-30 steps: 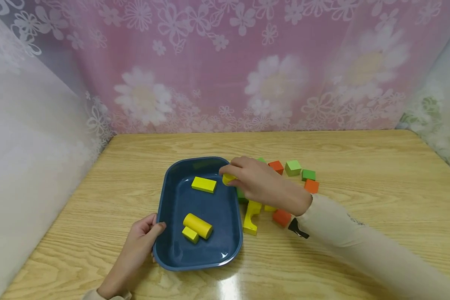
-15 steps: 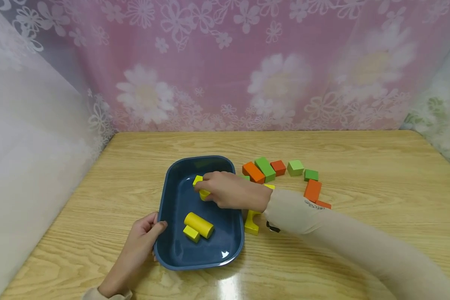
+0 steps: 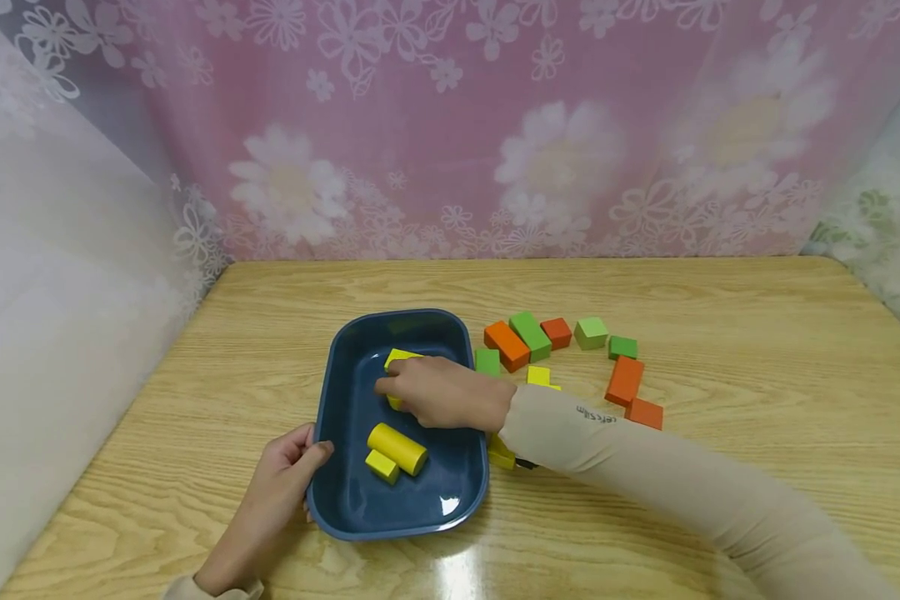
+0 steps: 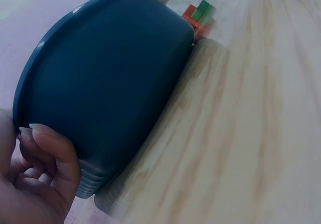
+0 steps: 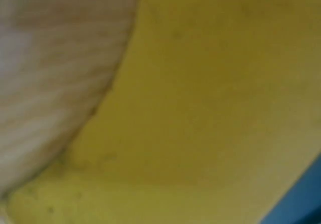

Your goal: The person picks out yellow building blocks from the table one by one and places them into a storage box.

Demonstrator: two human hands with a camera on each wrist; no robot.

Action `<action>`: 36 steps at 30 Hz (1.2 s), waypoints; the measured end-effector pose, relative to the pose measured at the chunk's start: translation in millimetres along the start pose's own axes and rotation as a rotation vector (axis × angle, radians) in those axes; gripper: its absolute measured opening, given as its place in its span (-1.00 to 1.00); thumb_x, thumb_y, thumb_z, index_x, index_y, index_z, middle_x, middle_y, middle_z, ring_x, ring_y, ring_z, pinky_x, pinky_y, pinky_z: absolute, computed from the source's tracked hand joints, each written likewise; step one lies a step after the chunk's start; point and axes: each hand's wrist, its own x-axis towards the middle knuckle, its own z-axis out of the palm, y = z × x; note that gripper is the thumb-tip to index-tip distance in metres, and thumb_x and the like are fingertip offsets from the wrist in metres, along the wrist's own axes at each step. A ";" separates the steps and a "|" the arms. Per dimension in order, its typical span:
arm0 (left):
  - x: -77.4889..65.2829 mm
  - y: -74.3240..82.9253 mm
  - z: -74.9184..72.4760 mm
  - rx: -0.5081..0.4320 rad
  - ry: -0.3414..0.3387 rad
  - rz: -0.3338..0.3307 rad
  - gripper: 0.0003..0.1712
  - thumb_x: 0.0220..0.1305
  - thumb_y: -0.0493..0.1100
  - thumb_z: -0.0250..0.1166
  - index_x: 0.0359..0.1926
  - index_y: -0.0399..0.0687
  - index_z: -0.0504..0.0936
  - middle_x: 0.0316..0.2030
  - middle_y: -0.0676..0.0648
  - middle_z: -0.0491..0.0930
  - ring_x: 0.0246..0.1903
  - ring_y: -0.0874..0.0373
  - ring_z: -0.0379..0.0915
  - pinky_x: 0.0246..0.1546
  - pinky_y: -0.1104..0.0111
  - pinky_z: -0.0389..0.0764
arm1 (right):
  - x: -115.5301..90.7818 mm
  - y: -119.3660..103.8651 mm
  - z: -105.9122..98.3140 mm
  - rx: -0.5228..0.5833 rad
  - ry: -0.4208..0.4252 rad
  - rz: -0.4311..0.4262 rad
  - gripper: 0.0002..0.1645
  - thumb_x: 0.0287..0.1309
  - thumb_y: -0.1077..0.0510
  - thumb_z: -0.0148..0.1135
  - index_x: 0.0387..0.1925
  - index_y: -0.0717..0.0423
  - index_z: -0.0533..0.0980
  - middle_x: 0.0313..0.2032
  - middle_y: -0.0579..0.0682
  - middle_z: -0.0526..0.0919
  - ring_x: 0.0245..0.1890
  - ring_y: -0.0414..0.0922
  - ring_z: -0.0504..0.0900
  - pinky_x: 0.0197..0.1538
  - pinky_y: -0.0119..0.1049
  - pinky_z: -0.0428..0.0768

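On the wooden table stands a dark blue tray (image 3: 438, 504). My left hand (image 3: 285, 475) grips its left rim, thumb over the edge; in the left wrist view curled fingers (image 4: 55, 148) press its outer wall. Inside, my right hand (image 3: 446, 392) holds a small yellow block (image 3: 395, 402), mostly hidden by the fingers. Just behind it lies a yellow rectangular block (image 3: 403, 357). Nearer the front are a yellow cylinder (image 3: 397, 448) and a small yellow block beside it (image 3: 382, 467). A blurred yellow surface (image 5: 200, 103) fills most of the right wrist view.
Right of the tray lie several blocks, among them an orange block (image 3: 507, 345), a green block (image 3: 530, 335), a red block (image 3: 556, 333) and a light green cube (image 3: 591, 332). A yellow block (image 3: 502, 455) shows partly under the right wrist. A flowered curtain (image 3: 420, 167) hangs behind the table.
My right hand has moved left from the tray's right rim into the tray with the small yellow block, and lowered it beside the rectangular one. My left hand has stayed on the rim.
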 end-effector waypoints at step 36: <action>-1.4 1.5 -0.5 -0.028 -0.022 0.039 -0.71 0.29 -0.39 -0.04 -0.57 -0.46 0.20 -0.83 0.03 0.26 -0.91 0.27 0.17 -0.98 0.27 0.15 | -8.6 -1.1 -1.6 -0.042 0.021 0.014 -0.52 0.17 0.13 0.15 0.15 0.02 0.38 -0.12 0.00 0.55 -0.26 -0.15 0.47 -0.12 -0.33 0.60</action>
